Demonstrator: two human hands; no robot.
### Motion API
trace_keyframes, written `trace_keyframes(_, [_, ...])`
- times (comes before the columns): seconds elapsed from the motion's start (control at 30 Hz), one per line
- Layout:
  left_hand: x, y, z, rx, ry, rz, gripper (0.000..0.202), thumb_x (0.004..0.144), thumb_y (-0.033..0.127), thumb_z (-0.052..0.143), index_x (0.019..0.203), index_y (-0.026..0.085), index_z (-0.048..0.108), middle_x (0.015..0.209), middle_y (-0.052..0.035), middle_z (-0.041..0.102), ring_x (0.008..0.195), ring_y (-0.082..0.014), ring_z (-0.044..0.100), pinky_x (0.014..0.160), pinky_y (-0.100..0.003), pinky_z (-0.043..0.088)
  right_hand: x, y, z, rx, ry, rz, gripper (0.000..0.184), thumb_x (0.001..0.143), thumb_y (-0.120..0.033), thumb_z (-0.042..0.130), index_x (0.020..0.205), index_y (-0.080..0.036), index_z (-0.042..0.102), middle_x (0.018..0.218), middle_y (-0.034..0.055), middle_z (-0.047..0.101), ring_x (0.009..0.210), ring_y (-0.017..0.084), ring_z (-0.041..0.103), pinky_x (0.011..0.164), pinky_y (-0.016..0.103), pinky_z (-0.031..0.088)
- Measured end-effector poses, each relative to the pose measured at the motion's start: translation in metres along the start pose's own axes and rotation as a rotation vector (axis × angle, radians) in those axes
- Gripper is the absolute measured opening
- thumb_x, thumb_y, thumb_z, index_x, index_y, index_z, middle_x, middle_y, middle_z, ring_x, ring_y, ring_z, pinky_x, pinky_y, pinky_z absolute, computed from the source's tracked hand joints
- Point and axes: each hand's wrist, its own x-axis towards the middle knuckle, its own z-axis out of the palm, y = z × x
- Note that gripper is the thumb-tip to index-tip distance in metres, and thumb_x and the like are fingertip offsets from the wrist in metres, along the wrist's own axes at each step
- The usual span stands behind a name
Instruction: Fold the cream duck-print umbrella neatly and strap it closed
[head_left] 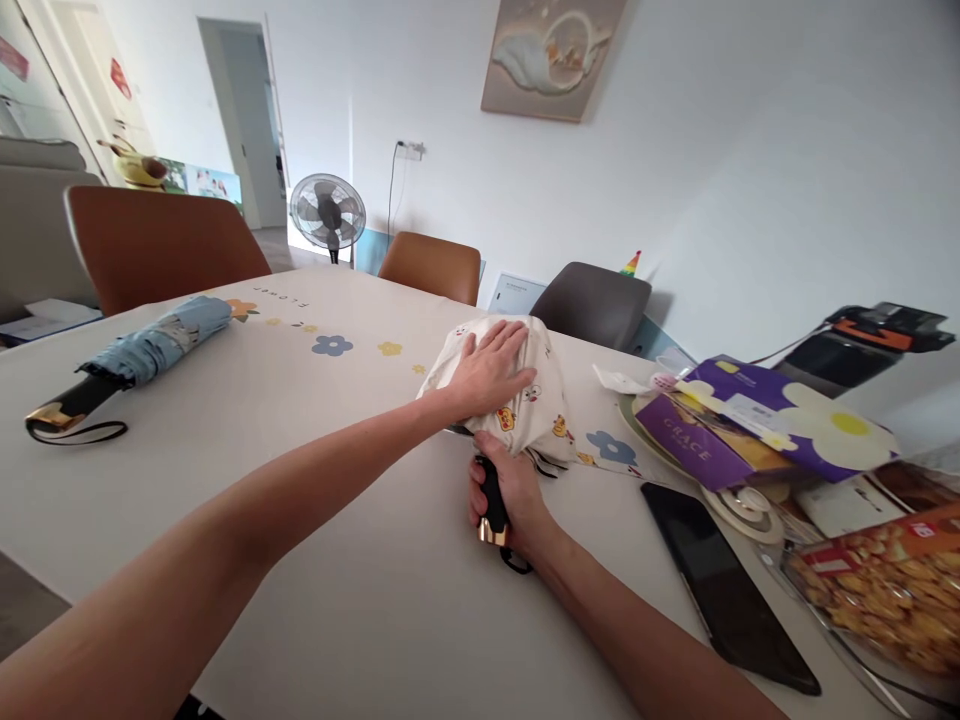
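Note:
A white folding umbrella (544, 415) with small cartoon prints lies loosely bunched on the table in front of me. Its black handle with a gold end is wrapped by the fingers of my right hand (514, 495), and a black wrist loop hangs below. My left hand (491, 370) rests flat on the umbrella's fabric, fingers stretched out. At the table's left lies a second folding umbrella (169, 340), light blue and furled, with a similar black and gold handle and a strap.
To the right lie a black phone (727, 585), a purple box (697, 440), and a clear-lidded snack pack (892, 590). The flower-printed tablecloth (300, 540) covers the table. Beyond stand brown chairs (169, 240), a dark chair (592, 305) and a fan (328, 212).

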Motion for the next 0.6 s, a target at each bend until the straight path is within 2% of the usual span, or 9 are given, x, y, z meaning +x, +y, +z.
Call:
trace_keyframes(0.1, [-0.01, -0.007, 0.008, -0.146, 0.056, -0.212, 0.06, 0.085, 0.041, 0.035, 0.139, 0.018, 0.027, 0.149, -0.0038, 0.021, 0.138, -0.0179, 0.011, 0.112, -0.041, 0.01, 0.0, -0.002, 0.001, 0.028, 0.014, 0.033, 0.043, 0.077, -0.056, 0.049, 0.054, -0.02, 0.042, 0.032, -0.0049, 0.04, 0.025, 0.009, 0.037, 0.027, 0.022, 0.038])
trace_keyframes(0.17, [-0.013, -0.013, 0.012, -0.245, 0.054, -0.292, 0.061, 0.086, 0.042, 0.032, 0.14, 0.016, 0.024, 0.15, -0.0051, 0.017, 0.138, -0.0166, 0.009, 0.112, -0.034, 0.01, 0.0, -0.003, 0.0, 0.037, 0.01, 0.045, 0.043, 0.077, -0.057, 0.049, 0.056, -0.02, 0.042, 0.032, -0.0053, 0.04, 0.025, 0.009, 0.037, 0.027, 0.022, 0.038])
trace_keyframes(0.27, [-0.014, -0.015, 0.012, -0.339, 0.066, -0.259, 0.061, 0.087, 0.042, 0.032, 0.141, 0.014, 0.023, 0.151, -0.0062, 0.014, 0.138, -0.0145, 0.008, 0.112, -0.028, 0.008, 0.002, -0.003, -0.001, 0.023, -0.013, 0.04, 0.041, 0.077, -0.054, 0.05, 0.056, -0.02, 0.042, 0.032, -0.005, 0.04, 0.025, 0.009, 0.037, 0.027, 0.022, 0.038])
trace_keyframes(0.4, [-0.023, -0.004, 0.002, -0.373, 0.126, -0.299, 0.059, 0.086, 0.04, 0.037, 0.137, 0.013, 0.027, 0.149, -0.0112, 0.018, 0.138, -0.0179, 0.01, 0.112, -0.034, 0.009, 0.003, -0.002, -0.003, 0.028, -0.02, 0.077, 0.043, 0.077, -0.055, 0.049, 0.053, -0.02, 0.04, 0.031, -0.004, 0.039, 0.025, 0.01, 0.037, 0.026, 0.021, 0.036])
trace_keyframes(0.5, [-0.039, 0.011, -0.007, -0.391, 0.149, -0.339, 0.053, 0.081, 0.039, 0.046, 0.128, 0.015, 0.037, 0.146, -0.0136, 0.026, 0.136, -0.0225, 0.017, 0.11, -0.036, 0.012, 0.004, -0.004, -0.003, 0.086, 0.005, 0.058, 0.041, 0.077, -0.054, 0.048, 0.054, -0.021, 0.039, 0.032, -0.0054, 0.038, 0.024, 0.009, 0.035, 0.026, 0.021, 0.036])
trace_keyframes(0.6, [-0.048, 0.023, -0.013, -0.527, 0.031, -0.483, 0.052, 0.074, 0.044, 0.056, 0.116, 0.016, 0.045, 0.131, -0.016, 0.046, 0.124, -0.0287, 0.039, 0.103, -0.038, 0.028, 0.003, -0.005, -0.002, 0.108, -0.028, 0.057, 0.041, 0.077, -0.054, 0.048, 0.054, -0.021, 0.039, 0.033, -0.0056, 0.038, 0.025, 0.009, 0.036, 0.026, 0.021, 0.036])
